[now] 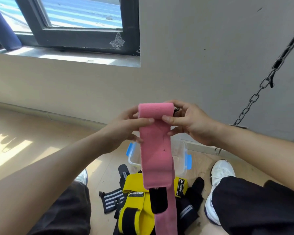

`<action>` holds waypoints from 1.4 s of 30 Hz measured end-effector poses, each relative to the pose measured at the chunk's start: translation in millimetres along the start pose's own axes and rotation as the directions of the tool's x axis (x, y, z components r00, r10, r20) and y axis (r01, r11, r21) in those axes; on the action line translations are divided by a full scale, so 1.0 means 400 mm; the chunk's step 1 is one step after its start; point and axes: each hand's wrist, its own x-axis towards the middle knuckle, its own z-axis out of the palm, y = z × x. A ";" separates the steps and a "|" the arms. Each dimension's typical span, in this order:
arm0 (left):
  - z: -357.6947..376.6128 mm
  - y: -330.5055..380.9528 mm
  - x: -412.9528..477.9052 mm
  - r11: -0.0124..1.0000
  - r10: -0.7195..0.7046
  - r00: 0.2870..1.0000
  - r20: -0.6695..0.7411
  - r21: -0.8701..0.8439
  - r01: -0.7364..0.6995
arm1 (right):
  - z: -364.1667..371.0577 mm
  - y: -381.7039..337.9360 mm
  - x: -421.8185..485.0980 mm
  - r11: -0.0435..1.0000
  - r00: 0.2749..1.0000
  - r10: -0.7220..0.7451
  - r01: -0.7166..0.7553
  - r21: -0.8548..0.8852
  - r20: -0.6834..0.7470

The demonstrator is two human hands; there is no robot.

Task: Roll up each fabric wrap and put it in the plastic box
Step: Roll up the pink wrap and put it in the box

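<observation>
Fingers point(143, 120) of left hand point(124, 127) and right hand point(193, 124) pinch pink wrap point(155, 143) at its roll.

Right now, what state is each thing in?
pink wrap: top end rolled, rest hanging loose.
left hand: pinches the roll.
right hand: pinches the roll.
plastic box: open, on the floor.
yellow wraps: unrolled, on the floor.
striped wrap: unrolled, on the floor.
</observation>
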 end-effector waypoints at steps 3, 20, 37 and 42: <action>-0.001 0.001 -0.001 0.997 -0.072 0.997 0.012 -0.022 0.072 | 0.013 0.005 0.016 0.999 0.998 -0.043 0.043 0.004 -0.035; -0.014 -0.006 -0.017 0.994 0.086 0.992 -0.089 -0.056 -0.091 | 0.034 -0.003 0.031 0.997 0.997 0.069 -0.067 -0.042 0.046; -0.021 -0.011 -0.018 0.992 -0.123 0.992 0.043 0.009 0.122 | 0.038 -0.001 0.023 0.987 0.998 -0.058 0.062 -0.148 0.033; -0.025 -0.015 -0.018 0.998 -0.060 0.995 0.081 0.008 0.059 | 0.036 -0.008 0.022 0.986 1.000 0.027 -0.026 -0.164 0.007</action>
